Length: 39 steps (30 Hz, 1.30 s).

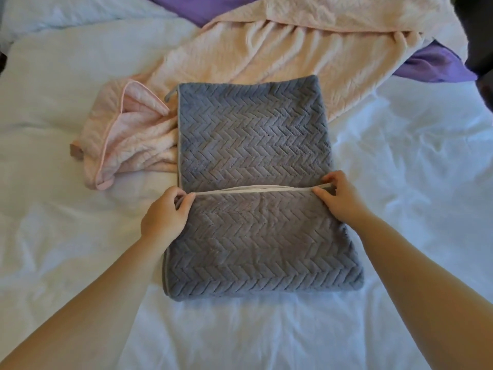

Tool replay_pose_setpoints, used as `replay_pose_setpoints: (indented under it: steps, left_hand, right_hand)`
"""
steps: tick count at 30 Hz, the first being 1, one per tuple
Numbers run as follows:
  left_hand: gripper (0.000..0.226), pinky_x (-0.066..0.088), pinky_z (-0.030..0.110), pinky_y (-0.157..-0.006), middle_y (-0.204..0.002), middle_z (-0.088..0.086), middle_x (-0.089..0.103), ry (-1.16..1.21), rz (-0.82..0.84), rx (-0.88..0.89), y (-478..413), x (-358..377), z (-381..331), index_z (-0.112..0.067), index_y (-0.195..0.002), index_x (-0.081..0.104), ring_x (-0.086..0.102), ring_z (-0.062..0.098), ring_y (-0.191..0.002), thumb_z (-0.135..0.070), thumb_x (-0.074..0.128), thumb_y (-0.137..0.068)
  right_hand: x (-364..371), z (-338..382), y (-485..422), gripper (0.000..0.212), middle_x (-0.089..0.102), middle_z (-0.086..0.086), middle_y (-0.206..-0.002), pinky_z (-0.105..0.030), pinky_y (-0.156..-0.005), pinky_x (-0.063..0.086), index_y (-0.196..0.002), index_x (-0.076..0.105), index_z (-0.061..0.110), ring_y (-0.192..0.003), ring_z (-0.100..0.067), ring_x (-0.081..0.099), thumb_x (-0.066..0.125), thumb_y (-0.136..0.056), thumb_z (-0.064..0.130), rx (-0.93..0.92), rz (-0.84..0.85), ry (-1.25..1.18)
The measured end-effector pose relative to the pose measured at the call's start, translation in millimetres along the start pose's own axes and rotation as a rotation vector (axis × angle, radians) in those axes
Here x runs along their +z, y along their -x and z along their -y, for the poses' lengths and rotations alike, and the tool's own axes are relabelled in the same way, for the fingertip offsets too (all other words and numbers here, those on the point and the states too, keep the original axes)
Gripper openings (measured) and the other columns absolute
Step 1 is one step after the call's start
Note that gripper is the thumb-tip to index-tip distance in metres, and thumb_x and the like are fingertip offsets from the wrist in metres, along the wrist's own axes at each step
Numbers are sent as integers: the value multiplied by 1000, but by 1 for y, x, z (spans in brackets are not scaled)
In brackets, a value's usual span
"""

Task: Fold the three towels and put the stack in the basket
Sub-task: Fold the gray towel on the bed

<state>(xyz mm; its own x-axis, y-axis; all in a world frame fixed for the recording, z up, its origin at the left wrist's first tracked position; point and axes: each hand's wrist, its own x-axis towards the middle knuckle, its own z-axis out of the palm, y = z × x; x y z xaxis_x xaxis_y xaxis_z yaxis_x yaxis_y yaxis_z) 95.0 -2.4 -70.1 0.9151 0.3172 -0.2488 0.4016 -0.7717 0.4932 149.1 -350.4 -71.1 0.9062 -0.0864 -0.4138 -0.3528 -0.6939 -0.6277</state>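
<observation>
White bedding [400, 156] fills nearly the whole view and is creased throughout. Across it, from 12 to 2 o'clock, a large peach towel [280, 49] is spread loose and rumpled, and its near edge is overlapped by the far end of the grey towel. A purple cloth [432, 65] is seen under the peach towel at 2 o'clock and again at 12 o'clock.

At the centre a grey towel [253, 134] with a herringbone weave is laid flat on the bedding. Its near part is doubled over onto itself, so that a pale trimmed edge runs from 9 to 3 o'clock across its middle.

Just beside the grey towel, at 9 to 10 o'clock, a small pink towel [133, 140] is bunched in a heap. Its right side is touched, and partly covered, by the grey towel's left edge.

The left hand [165, 217] is placed at the 9 o'clock end of the trimmed edge. That corner is pinched between the thumb and the curled fingers. The right hand [338, 198] is placed at the 3 o'clock end, where the other corner is gripped in the same way, thumb on top and fingers bent round the trim. Both forearms are stretched in from 7 and 5 o'clock.

A small grey hanging loop [170, 96] is seen at the grey towel's far left corner, at 11 o'clock.
</observation>
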Motion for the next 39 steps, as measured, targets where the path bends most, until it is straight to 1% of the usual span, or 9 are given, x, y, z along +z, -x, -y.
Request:
replay_pose_setpoints:
  steps: [4,7,11,17,20,24,29,32,39]
  left_hand:
    - [35,43,45,-91,-128,13,53,-249,-326,377,27,-2,-26,-13,-121,55,51,33,-114,-34,51,-94]
    - [45,25,46,-112,-150,1,39,-359,-108,720,69,26,-48,-24,-138,46,37,24,-137,-43,35,-98]
    - [60,-2,49,-117,-159,-7,17,-626,126,532,81,50,-21,-37,-150,18,15,19,-147,-58,9,-94]
    - [65,1,51,-116,-161,0,7,-672,-14,296,78,31,15,-33,-151,13,3,24,-149,-61,3,-94]
    - [61,4,49,-116,-161,3,11,-511,-47,426,109,28,24,-31,-151,18,10,27,-148,-57,19,-96]
    - [69,7,48,-117,-161,-6,2,-553,129,420,137,37,39,-38,-150,8,3,21,-149,-68,-3,-89]
    - [85,19,46,-114,-159,14,6,13,-2,126,149,26,51,-35,-149,23,9,30,-146,-70,54,-79]
    - [93,24,41,-114,-158,14,3,68,147,201,164,23,67,-34,-149,25,9,26,-147,-38,79,-73]
    - [56,50,44,-95,-149,17,25,25,66,219,160,6,59,-9,-129,57,49,33,-124,3,69,-76]
  right_hand:
    - [7,15,34,51,40,-5,-142,-45,-103,35,-137,40,20,-127,-29,40,56,-91,34,-305,-387,293]
    - [41,28,73,50,29,8,-154,-37,-115,13,-144,33,28,-144,-17,20,36,-96,42,-565,-256,421]
    - [71,-5,92,63,2,13,-159,-36,-118,-4,-151,8,34,-147,-13,-1,12,-94,60,-397,1,681]
    - [49,-34,93,72,-3,9,-160,-40,-119,-5,-152,1,27,-146,-13,-10,2,-91,64,-162,-147,681]
    - [47,-36,118,67,-3,11,-159,-38,-119,-4,-152,1,30,-146,-13,-10,10,-94,62,-291,-169,599]
    - [55,-59,142,69,-5,16,-159,-34,-117,-8,-148,-9,36,-143,-6,-16,-1,-88,69,-361,34,710]
    - [37,-72,153,92,3,7,-159,-43,-115,18,-149,17,32,-145,-21,9,52,-73,70,-180,-71,124]
    - [25,-88,170,98,-1,-1,-158,-41,-109,34,-148,22,31,-141,-29,24,82,-70,33,-246,43,165]
    - [13,-78,177,49,37,-12,-136,-24,-86,42,-123,58,10,-104,-29,54,70,-77,-1,-285,-92,222]
